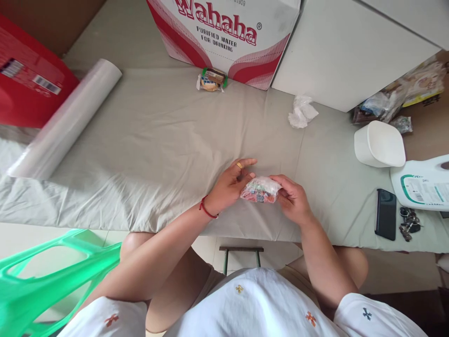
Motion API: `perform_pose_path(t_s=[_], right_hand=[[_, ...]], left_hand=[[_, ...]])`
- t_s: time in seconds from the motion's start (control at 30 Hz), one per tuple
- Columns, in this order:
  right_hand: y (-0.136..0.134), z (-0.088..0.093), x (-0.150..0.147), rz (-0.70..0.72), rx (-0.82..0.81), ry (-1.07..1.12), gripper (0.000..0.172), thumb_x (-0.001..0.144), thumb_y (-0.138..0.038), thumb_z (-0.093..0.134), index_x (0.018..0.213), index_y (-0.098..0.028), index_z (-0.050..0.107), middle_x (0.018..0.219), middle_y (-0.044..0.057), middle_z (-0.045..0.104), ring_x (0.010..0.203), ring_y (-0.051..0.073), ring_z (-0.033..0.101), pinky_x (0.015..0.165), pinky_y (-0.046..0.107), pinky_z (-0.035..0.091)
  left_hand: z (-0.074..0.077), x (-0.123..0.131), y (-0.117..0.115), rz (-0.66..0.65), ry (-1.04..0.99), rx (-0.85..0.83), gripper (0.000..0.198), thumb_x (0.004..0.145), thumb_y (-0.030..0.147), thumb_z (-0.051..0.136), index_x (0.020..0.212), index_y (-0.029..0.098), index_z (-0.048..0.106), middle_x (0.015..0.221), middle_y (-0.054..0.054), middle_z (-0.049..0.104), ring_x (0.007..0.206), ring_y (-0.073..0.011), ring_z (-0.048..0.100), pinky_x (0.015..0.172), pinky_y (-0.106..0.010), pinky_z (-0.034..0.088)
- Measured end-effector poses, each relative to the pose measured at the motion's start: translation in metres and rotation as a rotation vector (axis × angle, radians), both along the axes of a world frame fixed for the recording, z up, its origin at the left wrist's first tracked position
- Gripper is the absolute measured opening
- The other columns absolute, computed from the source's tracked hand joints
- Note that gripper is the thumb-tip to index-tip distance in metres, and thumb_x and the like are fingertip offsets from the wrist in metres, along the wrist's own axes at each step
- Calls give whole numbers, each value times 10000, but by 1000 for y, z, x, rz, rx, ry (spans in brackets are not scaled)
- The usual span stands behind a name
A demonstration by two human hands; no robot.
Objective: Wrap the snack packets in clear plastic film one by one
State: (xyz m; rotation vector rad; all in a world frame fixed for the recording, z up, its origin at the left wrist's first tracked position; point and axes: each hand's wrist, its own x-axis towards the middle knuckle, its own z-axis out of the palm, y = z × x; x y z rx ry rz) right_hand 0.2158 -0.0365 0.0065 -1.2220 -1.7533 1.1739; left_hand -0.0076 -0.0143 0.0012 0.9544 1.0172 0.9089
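A small clear plastic packet (261,190) with red, green and dark contents is held between my two hands, just above the near edge of the cloth-covered surface. My left hand (229,185) pinches its left end with thumb and fingers, while the index finger, with a gold ring, points out past it. At the right end, my right hand (293,199) grips the packet between thumb and bent fingers. What exactly lies inside the packet is too small to make out. A red cord bracelet circles my left wrist.
Behind stand a Wahaha water carton (228,42), wrapped snacks (212,79) and a crumpled white wrapper (302,112). A plastic roll (66,119) lies left. At right are a white container (379,144), a white jug (423,182), a phone (386,214) and keys (409,223).
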Motion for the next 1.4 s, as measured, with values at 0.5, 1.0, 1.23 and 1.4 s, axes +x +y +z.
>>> perform_pose_path(t_s=[0.5, 1.0, 1.23, 1.4], right_hand=[[-7, -7, -19, -263, -322, 288, 339, 919, -594, 731, 890, -256, 731, 950, 22, 637, 825, 169, 623, 701, 298, 588], [23, 93, 201, -829, -395, -215, 311, 753, -329, 891, 664, -178, 634, 696, 17, 644, 663, 169, 643, 604, 287, 578], [156, 149, 251, -963, -133, -55, 369, 1135, -326, 251, 840, -227, 451, 864, 50, 543, 829, 120, 602, 785, 336, 562], [143, 110, 229, -973, -185, -247, 174, 1036, -251, 491, 870, -203, 511, 862, 67, 597, 764, 120, 562, 754, 321, 546]], left_hand=[[-5, 11, -7, -302, 227, 51, 476, 905, 648, 662, 847, 176, 666, 699, -3, 717, 487, -119, 554, 516, -263, 425], [-9, 16, -17, -494, 561, 456, 345, 1017, 394, 434, 741, 203, 515, 566, 59, 414, 524, -103, 346, 576, -264, 281], [-8, 16, -14, -496, 551, 464, 297, 1008, 348, 434, 762, 209, 525, 561, 64, 400, 522, -113, 339, 586, -269, 287], [-9, 13, -13, -522, 553, 432, 257, 1003, 306, 424, 802, 210, 551, 601, 50, 470, 549, -126, 390, 607, -273, 316]])
